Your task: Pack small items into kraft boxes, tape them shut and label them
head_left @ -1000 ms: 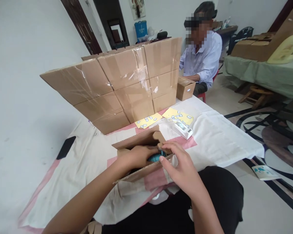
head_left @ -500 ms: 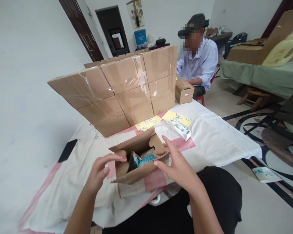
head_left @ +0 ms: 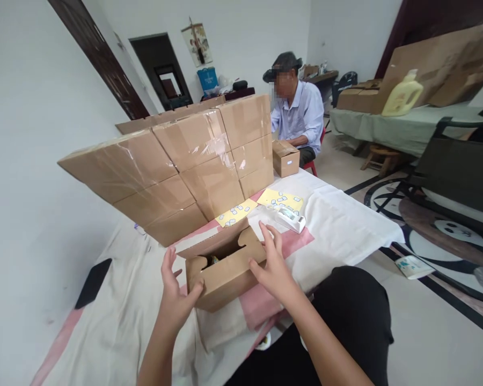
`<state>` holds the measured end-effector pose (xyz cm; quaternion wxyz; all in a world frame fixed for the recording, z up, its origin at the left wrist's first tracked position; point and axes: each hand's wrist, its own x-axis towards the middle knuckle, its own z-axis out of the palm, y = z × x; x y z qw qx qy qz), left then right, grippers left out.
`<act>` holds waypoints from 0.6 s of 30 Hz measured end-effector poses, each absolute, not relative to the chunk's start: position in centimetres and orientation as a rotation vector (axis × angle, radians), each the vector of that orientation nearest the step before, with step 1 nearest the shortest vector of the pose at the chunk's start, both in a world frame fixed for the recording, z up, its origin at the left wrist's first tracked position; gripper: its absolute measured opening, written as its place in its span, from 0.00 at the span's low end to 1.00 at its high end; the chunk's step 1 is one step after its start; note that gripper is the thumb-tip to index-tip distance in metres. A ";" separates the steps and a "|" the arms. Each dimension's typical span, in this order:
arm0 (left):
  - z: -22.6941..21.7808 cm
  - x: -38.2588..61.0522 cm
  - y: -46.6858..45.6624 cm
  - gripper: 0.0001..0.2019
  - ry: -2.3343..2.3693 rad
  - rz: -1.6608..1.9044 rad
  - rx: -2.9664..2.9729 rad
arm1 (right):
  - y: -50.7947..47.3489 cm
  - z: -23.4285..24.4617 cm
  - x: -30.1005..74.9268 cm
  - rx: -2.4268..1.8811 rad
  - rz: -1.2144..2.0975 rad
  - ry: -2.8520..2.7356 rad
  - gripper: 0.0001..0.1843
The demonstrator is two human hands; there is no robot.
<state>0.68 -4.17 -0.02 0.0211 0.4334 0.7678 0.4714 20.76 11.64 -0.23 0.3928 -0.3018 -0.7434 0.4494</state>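
An open-topped cardboard box (head_left: 225, 279) lies on the cloth in front of me. Its notched end flaps are folded inward, the near long flap leans over the opening, and the far flap (head_left: 213, 238) stands up. Only a scrap of the packet inside (head_left: 213, 260) shows. At the box's left end is my left hand (head_left: 179, 292), fingers spread, its thumb at the near left corner. My right hand (head_left: 271, 262) is at the right end, thumb by the near edge and fingers apart. Neither hand is wrapped round anything.
Stacked taped boxes (head_left: 201, 166) form a wall behind. Yellow label sheets (head_left: 279, 200) and a white tape dispenser (head_left: 290, 219) lie to the right. A black phone (head_left: 93, 283) lies at the left edge. A seated person (head_left: 301, 110) is beyond, near a closed box (head_left: 285, 159).
The box's near flap has come up and inward, covering most of the packet. My left hand has moved from above the opening to the left end. The camera view has turned right.
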 end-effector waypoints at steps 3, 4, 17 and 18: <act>-1.1 0.4 -3.8 0.43 2.141 1.593 1.258 | 12.3 -0.3 21.1 -0.749 1.181 -2.003 0.46; -1.7 0.1 -3.8 0.38 2.117 1.617 1.245 | 12.5 -0.3 21.1 -0.740 1.167 -2.036 0.45; -0.4 0.4 -3.5 0.19 2.698 0.718 1.965 | 15.1 0.1 18.1 -0.505 0.845 -2.176 0.17; -0.1 0.9 -3.3 0.22 2.730 0.647 2.035 | 15.2 0.4 18.0 -0.489 0.814 -2.230 0.18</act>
